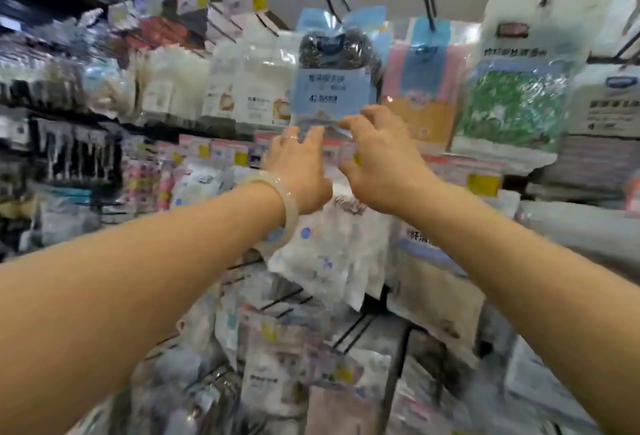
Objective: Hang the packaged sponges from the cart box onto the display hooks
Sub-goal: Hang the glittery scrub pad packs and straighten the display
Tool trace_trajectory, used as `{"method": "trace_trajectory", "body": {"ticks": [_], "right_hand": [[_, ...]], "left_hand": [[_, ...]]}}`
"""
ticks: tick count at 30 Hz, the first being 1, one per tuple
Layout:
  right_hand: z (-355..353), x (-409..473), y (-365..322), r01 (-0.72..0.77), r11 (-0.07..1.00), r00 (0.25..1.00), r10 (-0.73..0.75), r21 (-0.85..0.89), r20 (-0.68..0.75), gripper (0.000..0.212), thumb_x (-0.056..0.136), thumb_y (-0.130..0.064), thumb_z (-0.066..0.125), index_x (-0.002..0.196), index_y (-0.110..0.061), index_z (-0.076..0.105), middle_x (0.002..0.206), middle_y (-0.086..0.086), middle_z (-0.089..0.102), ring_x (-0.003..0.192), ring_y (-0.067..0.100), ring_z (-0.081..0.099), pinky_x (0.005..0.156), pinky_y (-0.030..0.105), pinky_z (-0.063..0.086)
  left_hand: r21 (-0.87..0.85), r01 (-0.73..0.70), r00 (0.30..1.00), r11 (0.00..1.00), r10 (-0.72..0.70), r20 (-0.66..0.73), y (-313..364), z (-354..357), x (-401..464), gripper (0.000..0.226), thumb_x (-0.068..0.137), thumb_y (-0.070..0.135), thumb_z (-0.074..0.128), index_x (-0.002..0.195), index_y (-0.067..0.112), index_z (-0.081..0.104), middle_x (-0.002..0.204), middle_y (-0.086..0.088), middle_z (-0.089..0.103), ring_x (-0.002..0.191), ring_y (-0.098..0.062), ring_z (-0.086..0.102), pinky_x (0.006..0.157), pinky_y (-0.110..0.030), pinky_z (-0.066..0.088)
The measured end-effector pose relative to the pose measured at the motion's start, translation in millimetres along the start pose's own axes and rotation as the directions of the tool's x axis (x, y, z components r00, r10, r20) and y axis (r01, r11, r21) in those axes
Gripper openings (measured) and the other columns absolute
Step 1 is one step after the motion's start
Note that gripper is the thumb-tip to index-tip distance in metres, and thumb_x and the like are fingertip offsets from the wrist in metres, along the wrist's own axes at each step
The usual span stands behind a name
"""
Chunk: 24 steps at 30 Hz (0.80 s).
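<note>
Packaged sponges (334, 77) hang on a display hook (333, 9) near the upper edge of the display, between white packs on one side and a pink-and-orange pack (424, 88) on the other. Largest items noted first: the green-speckled pack (516, 98) beyond it, bulky and glossy; then the pack in hand, a clear crinkled film pouch with a pale blue header and label over dark, coarse, rounded scourers.

Step in hand, as judged: seating or squaring this pack on its hook. The right hand (377, 154) holds the pouch's lower edge, fingers curled in a pinching grip. The left hand (298, 160), wearing a pale translucent bangle (287, 206), has fingers spread just below that edge; motion blur leaves contact uncertain, probably a light touch.

Next move calls for releasing the pouch once it hangs straight, then returning to the cart box, which is out of view.
</note>
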State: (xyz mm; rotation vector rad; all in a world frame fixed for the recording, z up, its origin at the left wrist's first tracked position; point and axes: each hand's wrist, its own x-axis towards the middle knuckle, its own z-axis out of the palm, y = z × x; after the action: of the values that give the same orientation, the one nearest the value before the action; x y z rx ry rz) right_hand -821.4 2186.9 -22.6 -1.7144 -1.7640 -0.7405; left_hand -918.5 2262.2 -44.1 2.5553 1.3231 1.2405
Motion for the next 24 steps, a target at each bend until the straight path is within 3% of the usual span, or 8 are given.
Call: {"method": "trace_trajectory", "body": {"ticks": [5, 9, 16, 24], "right_hand": [[92.9, -8.0, -103.0, 0.085, 0.985, 0.957, -0.123, 0.149, 0.264, 0.051, 0.088, -0.022, 0.058, 0.134, -0.01, 0.038, 0.139, 0.017, 0.03, 0.127, 0.037, 0.033, 0.104, 0.047, 0.035], [181.4, -40.6, -199.3, 0.122, 0.952, 0.862, -0.242, 0.28, 0.445, 0.052, 0.087, -0.022, 0.057, 0.134, -0.01, 0.036, 0.137, 0.018, 0.031, 0.125, 0.039, 0.033, 0.103, 0.048, 0.036], [313.7, -129.9, -339.4, 0.115, 0.906, 0.58, -0.395, 0.408, 0.712, 0.054, 0.086, -0.019, 0.056, 0.135, -0.01, 0.035, 0.138, 0.019, 0.03, 0.127, 0.039, 0.033, 0.104, 0.045, 0.036], [412.4, -206.3, -408.2, 0.002, 0.893, 0.305, -0.428, 0.449, 0.851, 0.041, 0.088, -0.024, 0.054, 0.123, -0.008, 0.041, 0.13, 0.018, 0.038, 0.123, 0.037, 0.037, 0.103, 0.041, 0.036]], "left_hand": [[0.13, 0.187, 0.968, 0.974, -0.206, 0.144, -127.1, -17.4, -68.9, 0.066, 0.085, 0.029, 0.059, 0.141, 0.014, 0.026, 0.145, -0.019, 0.027, 0.133, -0.037, 0.027, 0.104, -0.047, 0.031], [0.281, 0.35, 0.878, 0.894, -0.418, 0.234, -233.0, -23.6, -142.2, 0.071, 0.084, 0.032, 0.061, 0.143, 0.016, 0.025, 0.144, -0.02, 0.027, 0.132, -0.039, 0.028, 0.107, -0.047, 0.032], [0.421, 0.601, 0.599, 0.679, -0.732, 0.326, -379.9, -29.2, -281.1, 0.068, 0.083, 0.033, 0.062, 0.14, 0.016, 0.029, 0.139, -0.019, 0.032, 0.127, -0.039, 0.035, 0.103, -0.045, 0.038], [0.426, 0.807, 0.264, 0.409, -0.896, 0.358, -471.8, -10.1, -398.2, 0.068, 0.082, 0.034, 0.062, 0.139, 0.016, 0.029, 0.139, -0.017, 0.033, 0.126, -0.036, 0.038, 0.105, -0.044, 0.036]]}}
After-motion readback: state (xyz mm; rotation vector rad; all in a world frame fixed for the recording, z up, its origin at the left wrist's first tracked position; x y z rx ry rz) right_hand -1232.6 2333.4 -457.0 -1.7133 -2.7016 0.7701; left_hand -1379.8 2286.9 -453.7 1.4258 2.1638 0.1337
